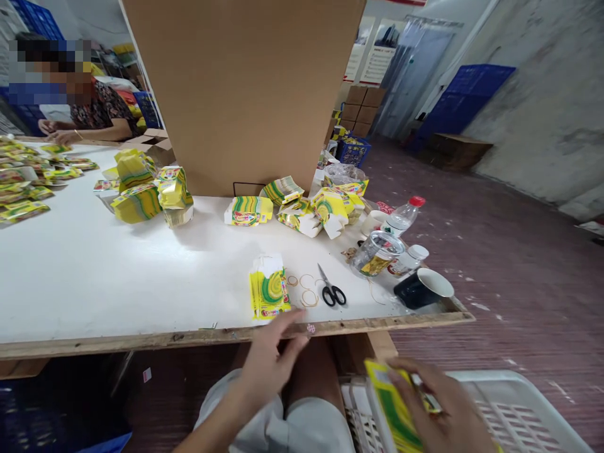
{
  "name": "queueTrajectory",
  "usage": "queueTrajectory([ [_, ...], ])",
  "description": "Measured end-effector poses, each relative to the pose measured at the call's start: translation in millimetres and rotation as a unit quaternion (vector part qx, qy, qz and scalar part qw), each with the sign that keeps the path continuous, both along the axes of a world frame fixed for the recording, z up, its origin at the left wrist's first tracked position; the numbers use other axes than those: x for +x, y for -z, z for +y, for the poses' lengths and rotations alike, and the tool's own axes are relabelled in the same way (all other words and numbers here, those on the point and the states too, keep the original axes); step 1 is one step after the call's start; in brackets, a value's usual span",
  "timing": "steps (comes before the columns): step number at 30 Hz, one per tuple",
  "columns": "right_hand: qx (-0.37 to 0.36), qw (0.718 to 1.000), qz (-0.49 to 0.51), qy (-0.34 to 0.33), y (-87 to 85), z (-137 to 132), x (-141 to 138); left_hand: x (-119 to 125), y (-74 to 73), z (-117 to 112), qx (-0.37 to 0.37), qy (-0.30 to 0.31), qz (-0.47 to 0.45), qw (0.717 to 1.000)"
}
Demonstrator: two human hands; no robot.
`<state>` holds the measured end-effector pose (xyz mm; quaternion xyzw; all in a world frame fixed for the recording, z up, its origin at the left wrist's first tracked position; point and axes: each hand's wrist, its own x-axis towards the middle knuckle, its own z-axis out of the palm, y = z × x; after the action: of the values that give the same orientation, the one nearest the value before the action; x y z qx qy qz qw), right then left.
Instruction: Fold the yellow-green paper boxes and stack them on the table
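I see L hand (271,360), fingers apart, nr a flat yellow card box (270,288); R hand (443,402) holds a yellow-green pack (391,402) by the plastic basket (526,409) w/ holes.

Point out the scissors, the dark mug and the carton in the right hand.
Scissors (331,288): head view, near the pivot.
Dark mug (415,290): head view, outer wall.
Carton (392,409): head view, printed yellow-green face.
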<state>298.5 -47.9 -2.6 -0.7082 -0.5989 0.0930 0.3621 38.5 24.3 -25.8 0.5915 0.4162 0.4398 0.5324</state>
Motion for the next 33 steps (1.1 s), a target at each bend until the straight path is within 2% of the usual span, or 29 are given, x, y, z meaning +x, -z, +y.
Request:
queueTrajectory([
  [2, 0.009, 0.996, -0.074, 0.054, 0.3, -5.0, 25.2, -14.6, 8.9, 14.6, 0.07, -0.085, 0.101, 0.989],
  [4, 0.0, 0.998, -0.047, 0.041, 5.9, 2.3, 24.3, -24.2, 18.5, 24.5, 0.088, -0.109, 0.16, 0.977],
  [7, -0.031, 0.992, 0.114, -0.044, 23.6, 37.0, -23.8, -26.0, 29.3, 25.9, 0.096, -0.058, 0.181, 0.977],
  [9, -0.039, 0.974, 0.218, -0.052, 37.9, 66.6, -67.0, -23.5, 32.4, 21.9, 0.093, -0.026, 0.167, 0.981],
  [11, -0.039, 0.963, 0.261, -0.057, 50.4, 91.1, -101.2, -22.6, 32.4, 18.5, 0.081, -0.016, 0.148, 0.986],
  [13, -0.038, 0.954, 0.289, -0.064, 58.4, 104.5, -118.7, -23.9, 29.9, 16.8, 0.069, -0.014, 0.136, 0.988],
  [15, -0.034, 0.943, 0.324, -0.068, 60.6, 105.3, -120.8, -25.6, 25.5, 15.9, 0.056, -0.037, 0.119, 0.991],
  [18, -0.026, 0.925, 0.375, -0.065, 53.5, 88.9, -112.4, -23.0, 17.7, 13.8, 0.025, -0.113, 0.031, 0.993],
  [20, -0.032, 0.897, 0.434, -0.073, 45.3, 73.7, -110.0, -17.0, 13.4, 11.6, -0.02, -0.121, -0.083, 0.989],
  [22, -0.048, 0.855, 0.509, -0.09, 38.0, 60.6, -113.2, -9.9, 10.0, 8.9, -0.095, -0.074, -0.203, 0.972],
  [24, -0.067, 0.813, 0.568, -0.105, 33.4, 52.2, -119.1, -4.7, 6.9, 5.7, -0.176, -0.015, -0.29, 0.941],
  [26, -0.078, 0.795, 0.592, -0.112, 30.8, 48.4, -124.0, -3.4, 3.5, 2.6, -0.224, 0.025, -0.336, 0.915],
  [29, -0.066, 0.807, 0.577, -0.108, 26.8, 47.5, -126.9, -6.0, -0.3, 0.0, -0.234, 0.046, -0.357, 0.903],
  [31, -0.053, 0.834, 0.539, -0.105, 23.2, 47.1, -127.7, -7.1, 0.2, 0.1, -0.236, 0.02, -0.356, 0.904],
  [33, -0.044, 0.858, 0.502, -0.103, 20.6, 45.7, -129.3, -5.7, 3.2, 1.2, -0.23, -0.033, -0.349, 0.908],
])
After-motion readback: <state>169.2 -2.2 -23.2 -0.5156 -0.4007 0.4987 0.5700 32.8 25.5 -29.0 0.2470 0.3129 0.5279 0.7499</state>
